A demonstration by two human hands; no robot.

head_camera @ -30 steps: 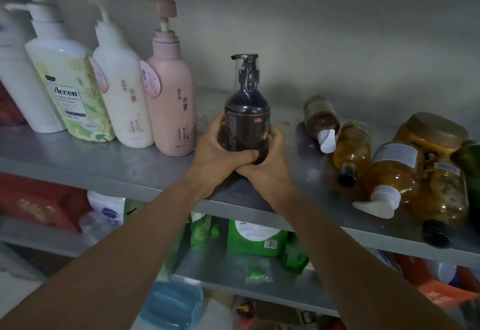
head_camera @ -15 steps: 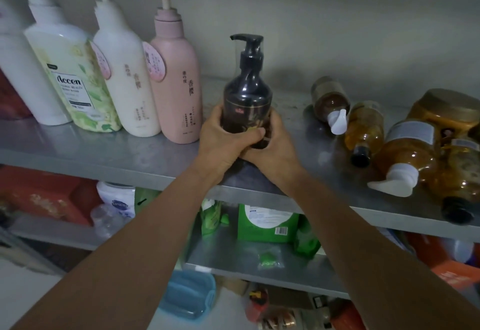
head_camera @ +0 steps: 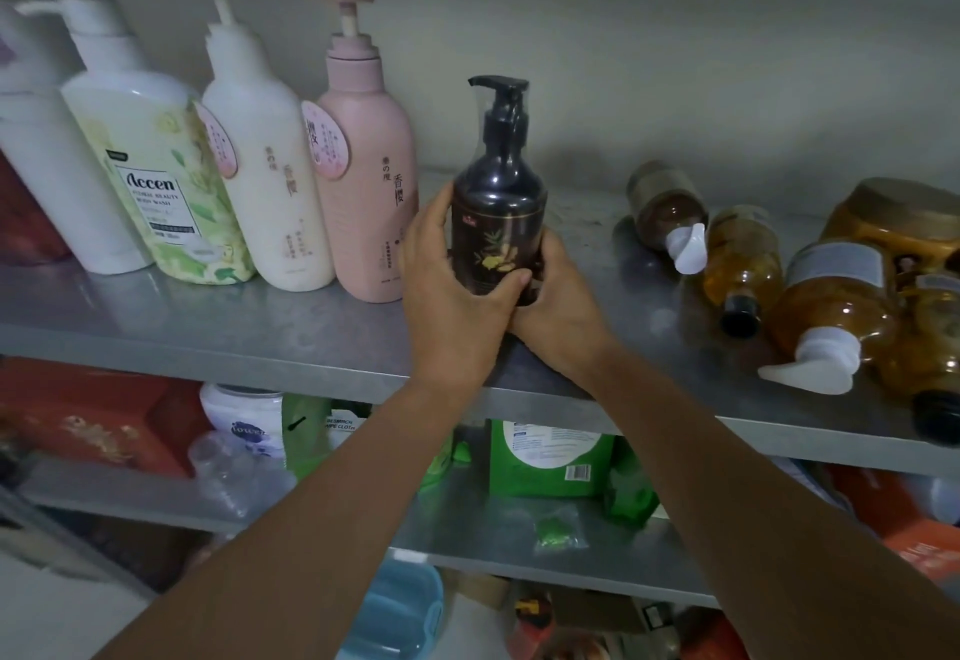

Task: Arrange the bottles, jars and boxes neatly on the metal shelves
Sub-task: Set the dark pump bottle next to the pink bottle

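On the upper metal shelf (head_camera: 291,332), just beside the pink bottle (head_camera: 366,181), the dark pump bottle (head_camera: 498,212) stands upright, gripped low by left hand (head_camera: 452,290) and right hand (head_camera: 558,306), fingers wrapped round it.

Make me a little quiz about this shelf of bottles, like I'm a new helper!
1. True or false: the left hand and the right hand both hold the dark pump bottle.
2. Which one stands nearest the dark pump bottle on the top metal shelf? A) the pink pump bottle B) a blue jar C) a red box
3. How are the amber bottles at the right end placed: upright or lying down?

Key: 1 true. 2 A. 3 lying down, on their sides.
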